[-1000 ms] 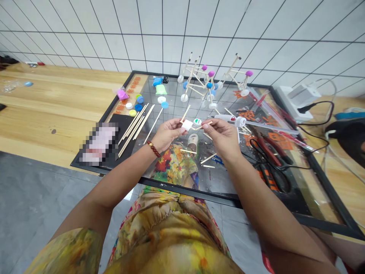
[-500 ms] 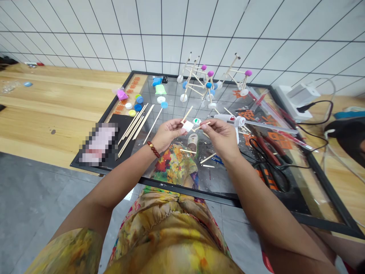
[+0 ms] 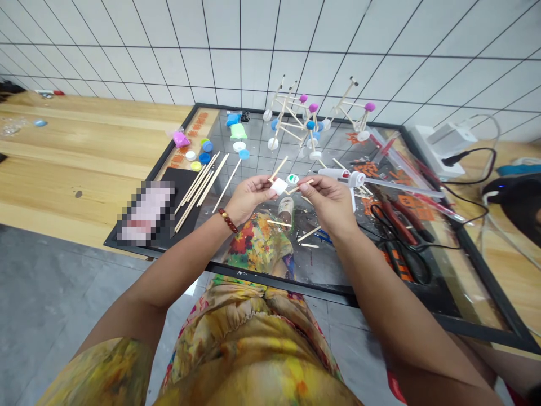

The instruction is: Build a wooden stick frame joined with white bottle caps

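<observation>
My left hand pinches a small white, block-like piece between thumb and fingers. A short wooden stick slants up from behind that piece; I cannot tell how they are joined. In my right hand, thumb and forefinger close on another short wooden stick, its tip pointing at the white piece. Between the hands, just beyond them, lies a white cap with a green mark. Cut stick pieces are scattered on the glass tabletop below.
Stick frames with colored balls and cap wheels stand at the back. A white glue gun sits beyond my right hand, pliers farther right. Long sticks, bottle caps and clay packs lie left. A power strip is at right.
Both hands keep nearly the same pose, with the white piece and the sticks still held. The view has shifted only slightly.
</observation>
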`<state>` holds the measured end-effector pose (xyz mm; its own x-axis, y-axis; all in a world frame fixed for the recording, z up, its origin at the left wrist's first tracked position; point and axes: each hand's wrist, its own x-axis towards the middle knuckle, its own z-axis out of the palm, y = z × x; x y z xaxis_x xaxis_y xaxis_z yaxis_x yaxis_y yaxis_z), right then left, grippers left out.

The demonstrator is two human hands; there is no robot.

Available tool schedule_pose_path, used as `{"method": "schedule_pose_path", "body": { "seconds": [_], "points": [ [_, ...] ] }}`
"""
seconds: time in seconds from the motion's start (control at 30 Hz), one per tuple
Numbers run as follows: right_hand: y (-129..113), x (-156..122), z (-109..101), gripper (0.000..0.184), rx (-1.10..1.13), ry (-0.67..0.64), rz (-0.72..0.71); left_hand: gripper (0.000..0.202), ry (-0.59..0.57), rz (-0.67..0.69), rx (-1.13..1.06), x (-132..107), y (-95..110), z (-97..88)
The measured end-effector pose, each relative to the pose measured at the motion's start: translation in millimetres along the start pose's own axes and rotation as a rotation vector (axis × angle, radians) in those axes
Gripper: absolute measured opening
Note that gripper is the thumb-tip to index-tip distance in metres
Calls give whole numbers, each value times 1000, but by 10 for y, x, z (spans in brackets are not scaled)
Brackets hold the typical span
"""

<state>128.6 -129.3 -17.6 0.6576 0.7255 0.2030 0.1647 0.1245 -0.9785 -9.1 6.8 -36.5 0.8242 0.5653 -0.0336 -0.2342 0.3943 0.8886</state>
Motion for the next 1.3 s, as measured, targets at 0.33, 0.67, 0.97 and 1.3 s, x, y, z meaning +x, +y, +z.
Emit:
{"method": "schedule_pose_path", "body": {
  "seconds": [0.33, 0.67, 0.97, 1.3],
  "points": [
    [28, -4, -24, 21, -43, -50, -34, 35, -7, -2, -11, 7, -21, -7],
    [47, -6, -30, 31, -6, -88, -44, 41, -28, 25, -8, 13, -33, -32],
    [129, 30, -65, 42, -39, -83, -106, 43, -54, 33, 19, 34, -45, -51],
    [127, 20, -46, 36, -61, -54, -94, 44, -43, 10, 23, 19, -32, -23]
  ]
}}
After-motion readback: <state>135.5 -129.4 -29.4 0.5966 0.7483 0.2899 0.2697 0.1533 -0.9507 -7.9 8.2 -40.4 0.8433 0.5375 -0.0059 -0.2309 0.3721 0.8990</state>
